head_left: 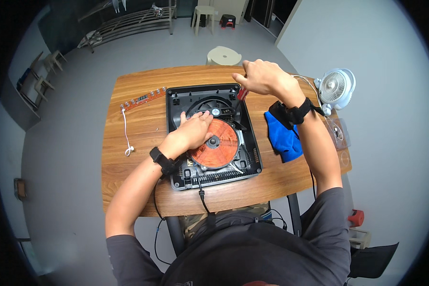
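Observation:
An opened black induction cooker (252, 157) lies on the table, its inside facing up. A round copper coil (219, 155) sits in its middle, with a black fan (202, 106) beyond it. My left hand (193, 132) rests on the coil's far left part, fingers stretched toward the fan hub. Over the cooker's far right corner, my right hand (264, 78) is closed round a screwdriver (243, 93) with a red handle. The tool points down into the casing near the fan; its tip is hard to make out.
Left of the cooker lies a narrow orange circuit board (143, 98) with a white cable (126, 131). To the right are a blue cloth (282, 138), a clear plastic box (338, 133) and a small light-blue fan (336, 88). A cream stool (224, 56) stands beyond the wooden table (143, 181).

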Tool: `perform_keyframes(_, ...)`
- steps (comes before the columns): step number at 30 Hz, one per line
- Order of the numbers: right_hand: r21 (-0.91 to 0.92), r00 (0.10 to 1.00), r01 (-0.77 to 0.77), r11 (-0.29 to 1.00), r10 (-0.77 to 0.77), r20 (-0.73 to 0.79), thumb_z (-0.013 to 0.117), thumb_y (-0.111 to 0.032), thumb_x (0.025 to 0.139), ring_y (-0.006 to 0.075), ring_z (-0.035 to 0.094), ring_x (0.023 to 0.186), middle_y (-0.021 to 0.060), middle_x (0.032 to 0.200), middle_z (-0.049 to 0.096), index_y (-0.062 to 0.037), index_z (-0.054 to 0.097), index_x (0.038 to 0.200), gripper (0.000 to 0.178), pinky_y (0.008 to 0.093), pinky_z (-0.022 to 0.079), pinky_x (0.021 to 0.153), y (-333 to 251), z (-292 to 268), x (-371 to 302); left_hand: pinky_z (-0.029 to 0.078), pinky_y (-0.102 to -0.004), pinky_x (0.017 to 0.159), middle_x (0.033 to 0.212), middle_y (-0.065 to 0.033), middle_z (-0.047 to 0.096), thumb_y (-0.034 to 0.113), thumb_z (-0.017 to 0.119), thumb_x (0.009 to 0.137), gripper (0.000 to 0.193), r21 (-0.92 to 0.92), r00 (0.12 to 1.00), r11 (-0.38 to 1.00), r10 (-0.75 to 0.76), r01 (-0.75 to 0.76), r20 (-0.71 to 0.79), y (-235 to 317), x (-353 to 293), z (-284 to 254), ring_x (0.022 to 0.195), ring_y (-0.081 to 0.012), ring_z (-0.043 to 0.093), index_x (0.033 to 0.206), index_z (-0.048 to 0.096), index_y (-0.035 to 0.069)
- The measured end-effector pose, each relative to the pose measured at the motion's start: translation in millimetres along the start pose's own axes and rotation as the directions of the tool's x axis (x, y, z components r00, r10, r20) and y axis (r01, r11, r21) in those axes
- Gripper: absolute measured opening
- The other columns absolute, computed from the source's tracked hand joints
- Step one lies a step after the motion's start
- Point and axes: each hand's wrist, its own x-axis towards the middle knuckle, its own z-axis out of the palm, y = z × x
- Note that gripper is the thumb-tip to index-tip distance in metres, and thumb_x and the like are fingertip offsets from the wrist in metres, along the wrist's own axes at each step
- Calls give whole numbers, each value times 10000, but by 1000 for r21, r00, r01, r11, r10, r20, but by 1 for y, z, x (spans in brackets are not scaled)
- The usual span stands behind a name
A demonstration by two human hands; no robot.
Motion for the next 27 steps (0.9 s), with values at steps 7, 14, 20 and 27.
perform_keyframes(7,64,984,178,982,-178,-5,605,-301,986,450,677,904,275,970,695,23,589,1052,331,473,562,789,13,4,4,231,-727,1150,1638,-148,370,320,606,1002,635,-37,1000,999,-7,8,16,3,0,-4,1506,-320,354,1537,418,33)
perform_keyframes(14,55,997,14,998,-17,69,539,-408,1008,448,674,958,283,1001,692,31,583,1103,451,490,547,846,3,-1,-5,244,-749,1150,1646,-145,353,318,590,1012,643,-8,999,1000,-11,11,36,2,1,-3,1508,-327,347,1551,392,27)
perform_keyframes(20,188,960,271,944,-280,24,629,-222,966,428,674,978,244,1029,691,0,602,1048,238,480,543,830,21,-2,-9,240,-745,1131,1634,-151,377,322,620,991,646,-13,1000,1000,-3,3,-6,-1,4,5,1509,-318,351,1538,414,46)
perform_keyframes(27,-1,997,72,997,-71,-41,580,-366,1020,454,695,796,250,785,700,27,658,829,444,515,570,741,6,3,-8,253,-744,1124,1629,-151,384,325,620,993,633,-14,1000,1000,-4,3,-5,-1,3,3,1498,-319,372,1526,428,43)
